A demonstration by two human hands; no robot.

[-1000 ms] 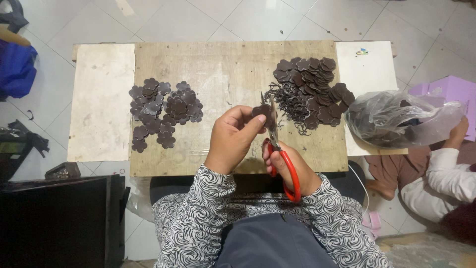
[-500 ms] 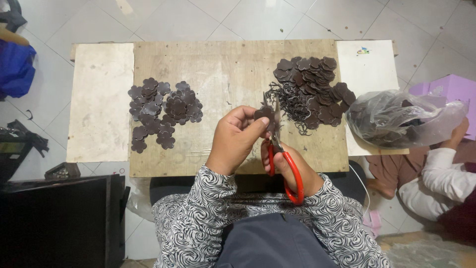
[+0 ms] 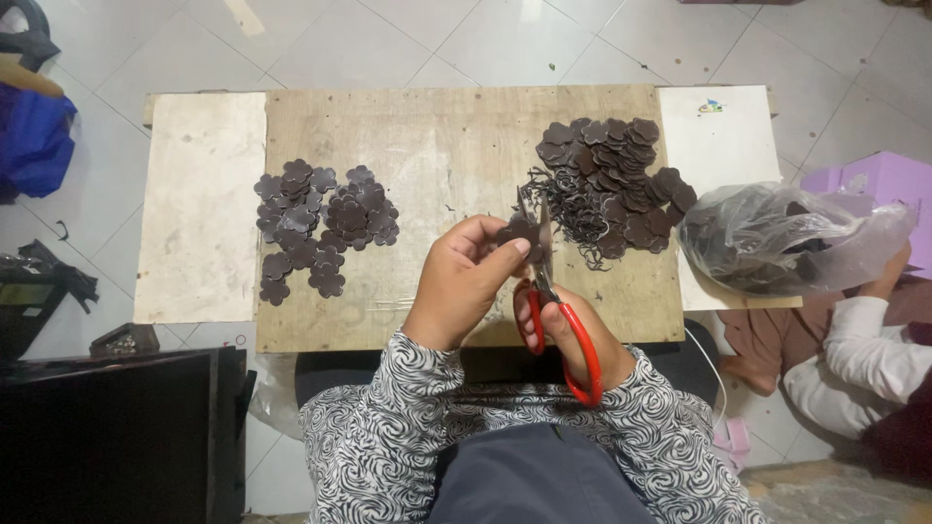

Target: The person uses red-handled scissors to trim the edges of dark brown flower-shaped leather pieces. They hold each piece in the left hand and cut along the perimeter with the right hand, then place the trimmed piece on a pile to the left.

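My left hand [image 3: 464, 281] pinches a small dark brown flower-shaped piece [image 3: 516, 233] above the wooden board [image 3: 437, 146]. My right hand [image 3: 573, 335] grips red-handled scissors [image 3: 553, 315], whose blades point up along the right side of the piece. A pile of dark flower shapes [image 3: 320, 228] lies on the board's left half. A bigger heap of dark pieces with thin cut strips [image 3: 607, 189] lies at the right, just beyond the scissors' tips.
White panels [image 3: 199, 204] flank the board on both sides. A clear plastic bag of dark pieces [image 3: 786, 238] rests at the right edge, beside another person's white sleeve [image 3: 864, 354]. A black box [image 3: 107, 427] stands lower left, a blue bag [image 3: 34, 136] on the tiled floor.
The flower piece has turned a little in my left fingers and the scissor blades have shifted along its edge. The piles have not moved.
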